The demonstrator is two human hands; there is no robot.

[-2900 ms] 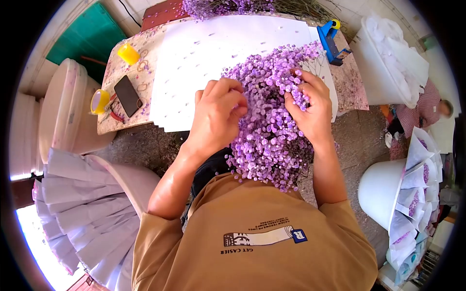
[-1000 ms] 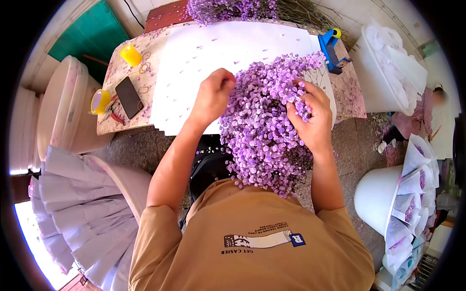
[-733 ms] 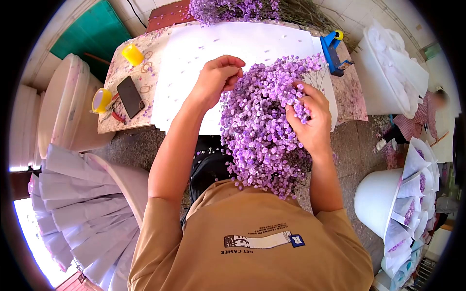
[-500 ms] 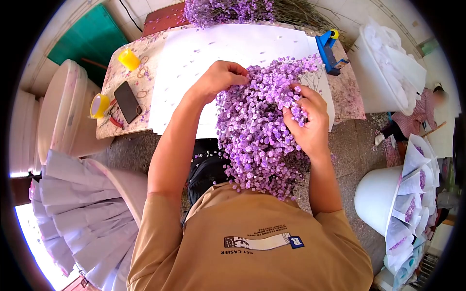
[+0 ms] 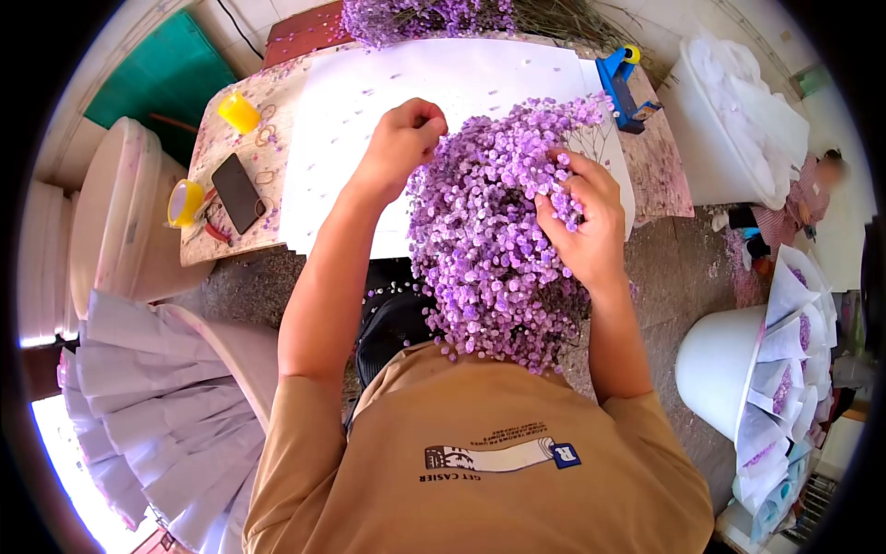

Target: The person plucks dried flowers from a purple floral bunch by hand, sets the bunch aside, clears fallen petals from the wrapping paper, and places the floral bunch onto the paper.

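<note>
A big bunch of purple baby's breath (image 5: 494, 240) hangs over the table's near edge and spreads down in front of my shirt. My right hand (image 5: 589, 220) has thumb and fingers curled around blooms at the bunch's right side. At its upper left, my left hand (image 5: 406, 143) is raised with fingers curled in a pinch; whatever it may hold is hidden. White paper sheets (image 5: 341, 138) lie under the upper part of the bunch, with loose petals scattered on them. Thin bare stems (image 5: 598, 140) show at the bunch's upper right.
A blue tape dispenser (image 5: 628, 92) stands right of the paper. On the left are a phone (image 5: 238, 194), yellow tape rolls (image 5: 239, 113) and red-handled pliers (image 5: 217, 231). More purple flowers (image 5: 425, 20) lie at the back. Tubs of wrapped bouquets (image 5: 720, 365) flank me; another person (image 5: 803, 198) sits far right.
My left hand has drawn back a little, up and left, from the blooms it was touching. My right hand stays at the bunch's right side. The view has shifted slightly.
</note>
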